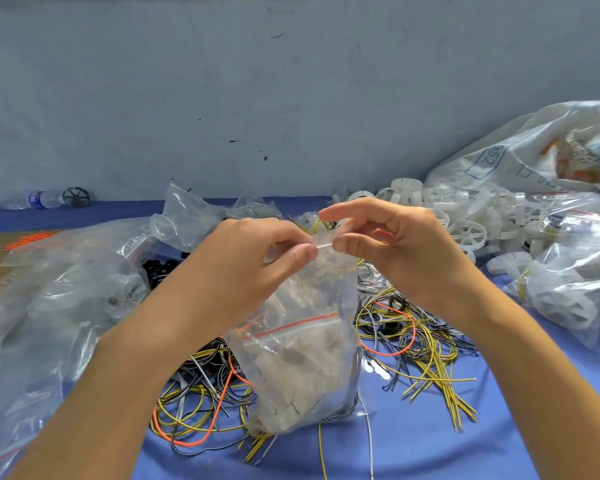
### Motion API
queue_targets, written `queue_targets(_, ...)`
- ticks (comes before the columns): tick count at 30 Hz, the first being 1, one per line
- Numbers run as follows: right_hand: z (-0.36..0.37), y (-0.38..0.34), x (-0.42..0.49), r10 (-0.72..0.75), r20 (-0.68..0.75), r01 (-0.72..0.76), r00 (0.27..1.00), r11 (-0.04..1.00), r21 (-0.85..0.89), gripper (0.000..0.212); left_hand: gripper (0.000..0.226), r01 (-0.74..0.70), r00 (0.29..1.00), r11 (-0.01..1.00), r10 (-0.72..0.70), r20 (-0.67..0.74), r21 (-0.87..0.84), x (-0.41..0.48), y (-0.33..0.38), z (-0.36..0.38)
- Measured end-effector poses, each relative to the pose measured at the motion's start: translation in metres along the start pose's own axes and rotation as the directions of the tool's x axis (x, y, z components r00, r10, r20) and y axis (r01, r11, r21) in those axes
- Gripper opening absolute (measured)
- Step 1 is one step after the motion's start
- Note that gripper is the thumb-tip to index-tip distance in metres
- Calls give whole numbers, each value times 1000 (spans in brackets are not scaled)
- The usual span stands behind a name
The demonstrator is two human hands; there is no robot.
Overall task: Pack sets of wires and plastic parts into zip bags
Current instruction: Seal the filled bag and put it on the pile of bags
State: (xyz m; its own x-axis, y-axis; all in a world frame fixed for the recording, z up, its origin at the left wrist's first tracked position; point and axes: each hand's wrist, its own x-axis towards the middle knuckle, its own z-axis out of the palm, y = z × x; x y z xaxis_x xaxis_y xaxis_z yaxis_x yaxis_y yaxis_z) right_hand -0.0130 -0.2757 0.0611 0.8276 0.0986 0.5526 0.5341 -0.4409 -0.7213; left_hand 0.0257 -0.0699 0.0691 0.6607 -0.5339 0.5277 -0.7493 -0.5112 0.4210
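the zip bag [302, 358] of plastic parts hangs in front of you, its bottom over the tangled wires [413, 341]. your left hand [257, 258] pinches its top edge between thumb and curled fingers. your right hand [395, 244] pinches the same edge, forefinger lifted. the blue table cover [430, 445] carries white plastic wheels [465, 216] on the right and clear bags [66, 289] on the left. a pale wall [222, 98] stands behind.
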Motion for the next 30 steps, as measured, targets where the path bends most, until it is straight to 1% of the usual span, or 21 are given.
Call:
queue_targets(4,-1,0,-1,-15,-3,15,1000,1000,-2,31,10,36,999,998,-35,29,-54,2,-1,1)
queue_targets(10,1,0,0,-40,12,40,999,999,-9,35,11,88,991,990,-76,110,-111,3,-5,2)
queue_targets(12,0,-1,-1,-38,23,37,999,999,14,32,10,93,991,989,-81,102,-118,2,-5,2)
queue_targets(14,1,-1,-1,-4,27,3,1000,1000,24,23,9,88,994,989,-78,82,-118,1,-5,3)
queue_targets(17,4,0,0,20,16,-18,1000,995,-95,7,4,74,996,991,-68,54,-114,1,-1,6)
queue_targets(18,4,0,0,16,15,-14,1000,993,-119,5,2,75,996,991,-70,47,-110,1,1,7)
queue_targets(20,3,2,0,8,7,-7,1000,990,-143,6,3,84,996,991,-80,50,-101,0,2,7)
queue_targets(23,1,3,-1,-12,-22,8,1000,984,-180,7,11,97,993,992,-91,76,-77,0,0,3)
queue_targets(27,-1,5,-1,-3,-57,-7,998,983,-183,12,9,97,993,994,-93,72,-55,0,-3,-2)
queue_targets(30,0,5,0,1,-15,-3,1000,981,-193,9,5,85,996,995,-84,40,-44,0,-1,1)
